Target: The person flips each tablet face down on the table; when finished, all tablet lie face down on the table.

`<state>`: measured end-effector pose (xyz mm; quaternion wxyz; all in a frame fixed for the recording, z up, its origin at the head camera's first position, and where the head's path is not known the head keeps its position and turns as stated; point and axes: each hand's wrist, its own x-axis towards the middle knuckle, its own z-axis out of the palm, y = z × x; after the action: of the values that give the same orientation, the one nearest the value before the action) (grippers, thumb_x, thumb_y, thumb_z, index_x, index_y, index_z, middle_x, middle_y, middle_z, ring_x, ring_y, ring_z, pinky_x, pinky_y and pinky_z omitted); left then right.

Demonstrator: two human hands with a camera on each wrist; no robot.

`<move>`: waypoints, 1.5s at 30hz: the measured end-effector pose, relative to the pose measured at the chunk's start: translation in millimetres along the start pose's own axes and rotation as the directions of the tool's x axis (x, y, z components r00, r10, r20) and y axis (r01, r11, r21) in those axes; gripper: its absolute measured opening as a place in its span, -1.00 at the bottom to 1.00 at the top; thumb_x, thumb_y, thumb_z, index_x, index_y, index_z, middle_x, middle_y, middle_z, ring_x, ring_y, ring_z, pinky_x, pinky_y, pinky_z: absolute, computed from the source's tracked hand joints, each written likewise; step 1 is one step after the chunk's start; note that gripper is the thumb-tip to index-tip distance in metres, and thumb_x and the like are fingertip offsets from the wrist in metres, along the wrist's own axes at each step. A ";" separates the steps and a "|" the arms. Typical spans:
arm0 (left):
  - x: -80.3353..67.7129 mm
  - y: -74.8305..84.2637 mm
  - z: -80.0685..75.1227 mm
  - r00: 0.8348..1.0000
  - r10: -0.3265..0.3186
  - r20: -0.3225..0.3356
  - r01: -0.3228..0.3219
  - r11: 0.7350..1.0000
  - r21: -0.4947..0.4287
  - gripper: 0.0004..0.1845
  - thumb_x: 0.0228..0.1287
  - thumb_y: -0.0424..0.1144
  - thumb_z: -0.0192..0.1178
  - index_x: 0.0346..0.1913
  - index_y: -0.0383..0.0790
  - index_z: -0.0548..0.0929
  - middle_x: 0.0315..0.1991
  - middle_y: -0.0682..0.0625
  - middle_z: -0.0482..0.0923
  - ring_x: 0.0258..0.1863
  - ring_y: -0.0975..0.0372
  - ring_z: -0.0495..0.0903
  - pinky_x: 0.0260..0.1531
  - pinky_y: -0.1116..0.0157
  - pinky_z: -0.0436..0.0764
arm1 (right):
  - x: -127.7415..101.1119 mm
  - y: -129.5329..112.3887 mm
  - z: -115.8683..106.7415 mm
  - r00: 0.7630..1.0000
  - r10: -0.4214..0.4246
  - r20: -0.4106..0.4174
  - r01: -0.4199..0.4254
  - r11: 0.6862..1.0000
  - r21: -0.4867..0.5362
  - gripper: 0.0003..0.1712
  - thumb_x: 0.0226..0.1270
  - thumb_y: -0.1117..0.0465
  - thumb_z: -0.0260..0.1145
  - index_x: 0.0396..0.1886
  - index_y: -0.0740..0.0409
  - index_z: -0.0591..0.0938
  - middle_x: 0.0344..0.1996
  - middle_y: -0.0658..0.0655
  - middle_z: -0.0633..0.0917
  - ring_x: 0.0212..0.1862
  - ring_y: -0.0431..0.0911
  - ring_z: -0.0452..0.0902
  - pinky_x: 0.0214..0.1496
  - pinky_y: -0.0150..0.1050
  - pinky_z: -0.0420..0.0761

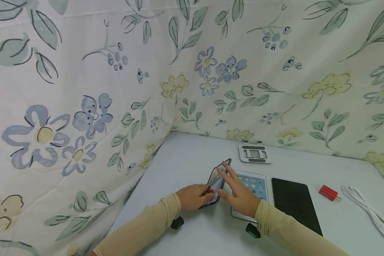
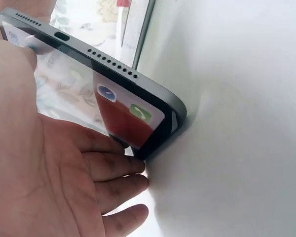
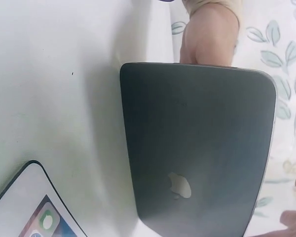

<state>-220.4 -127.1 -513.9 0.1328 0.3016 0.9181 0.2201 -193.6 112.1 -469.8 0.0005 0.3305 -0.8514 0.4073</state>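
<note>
A dark grey tablet [image 1: 213, 181] with a lit screen stands tilted on one long edge on the white table [image 1: 185, 156]. My left hand [image 1: 193, 196] grips its near end, thumb over the edge and fingers against the screen side [image 2: 123, 113]. My right hand [image 1: 240, 193] has straight fingers resting on the tablet's back, whose grey shell with a logo [image 3: 197, 148] fills the right wrist view. There, the right fingertips [image 3: 293, 219] show at the lower right and the left hand [image 3: 209, 34] behind the tablet. The left palm [image 2: 49, 187] fills the left wrist view.
A white tablet [image 1: 254, 185] with a lit screen lies flat under my right hand, its corner [image 3: 37, 207] seen close by. Right of it lie a black slab [image 1: 294, 206], a red charger [image 1: 329, 192] and a white cable [image 1: 371, 209]. A folding stand [image 1: 254, 153] sits behind. Floral cloth walls the table.
</note>
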 end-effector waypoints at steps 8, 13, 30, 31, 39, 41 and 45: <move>2.6 6.0 -1.7 0.999 0.035 0.032 -0.032 0.995 -0.090 -0.42 0.42 0.40 -0.44 -0.20 0.11 0.49 -0.43 0.20 0.48 -0.42 0.34 0.49 -0.41 0.31 0.51 | -1.0 -4.6 -2.5 1.000 -0.010 0.015 0.009 1.000 0.006 -0.15 0.49 0.08 0.17 0.58 -0.28 -0.09 0.55 -0.08 -0.29 0.51 0.16 -0.19 0.21 0.34 0.31; 4.6 10.0 -1.2 0.998 0.062 0.027 -0.060 0.996 -0.066 -0.39 0.45 0.36 -0.49 -0.09 0.12 0.53 -0.32 0.25 0.54 -0.26 0.38 0.54 -0.23 0.29 0.55 | -2.4 -8.5 -3.5 1.000 -0.021 0.005 0.021 1.000 -0.006 -0.14 0.47 0.03 0.18 0.58 -0.25 -0.08 0.55 -0.07 -0.28 0.50 0.17 -0.15 0.20 0.32 0.33; 7.0 17.1 -6.8 0.996 0.092 -0.006 -0.092 0.995 -0.039 -0.27 0.53 0.24 -0.48 0.46 -0.15 0.31 0.37 0.07 0.34 0.35 0.23 0.31 0.31 0.17 0.30 | -2.4 -7.4 -3.2 0.998 -0.068 0.012 0.068 0.997 -0.023 -0.23 0.52 0.08 0.09 0.58 -0.20 -0.04 0.56 -0.03 -0.23 0.53 0.11 -0.31 0.24 0.44 0.16; 7.0 18.0 -8.2 0.995 0.097 -0.014 -0.098 0.994 -0.038 -0.28 0.54 0.23 -0.46 0.47 -0.15 0.29 0.38 0.07 0.32 0.35 0.23 0.30 0.32 0.18 0.29 | -2.1 -7.5 -2.9 0.998 -0.067 0.016 0.068 0.997 -0.026 -0.22 0.52 0.09 0.09 0.58 -0.20 -0.04 0.56 -0.03 -0.23 0.53 0.11 -0.31 0.23 0.44 0.16; 4.9 21.4 -20.7 0.991 0.124 -0.054 -0.126 0.991 -0.042 -0.27 0.50 0.28 -0.40 0.49 -0.12 0.25 0.40 0.09 0.27 0.36 0.28 0.27 0.31 0.21 0.29 | 2.0 -9.4 2.2 0.999 -0.033 0.022 0.033 0.999 -0.020 -0.15 0.54 0.08 0.07 0.59 -0.16 -0.21 0.56 -0.08 -0.25 0.54 -0.02 -0.32 0.36 0.31 0.07; 3.1 21.1 -24.1 0.992 0.110 -0.054 -0.113 0.991 -0.068 -0.28 0.49 0.29 -0.36 0.50 -0.07 0.23 0.41 0.12 0.25 0.36 0.29 0.26 0.32 0.21 0.28 | 3.0 -9.3 3.8 1.000 -0.022 0.023 0.022 1.000 -0.015 -0.11 0.54 0.09 0.07 0.58 -0.10 -0.28 0.56 -0.05 -0.26 0.53 -0.05 -0.32 0.40 0.25 0.04; -0.5 20.0 -29.3 0.993 0.099 -0.063 -0.106 0.986 -0.131 -0.31 0.50 0.27 -0.28 0.51 -0.04 0.20 0.42 0.14 0.22 0.37 0.30 0.24 0.33 0.19 0.27 | 5.5 -8.9 5.3 0.999 -0.019 0.028 0.019 1.000 0.008 -0.09 0.54 0.12 0.06 0.57 -0.06 -0.33 0.56 0.02 -0.28 0.53 -0.03 -0.32 0.39 0.25 0.03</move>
<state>-221.1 -122.5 -478.7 0.1154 0.3326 0.8879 0.2962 -191.4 101.4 -465.6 -0.0090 0.3441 -0.8466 0.4060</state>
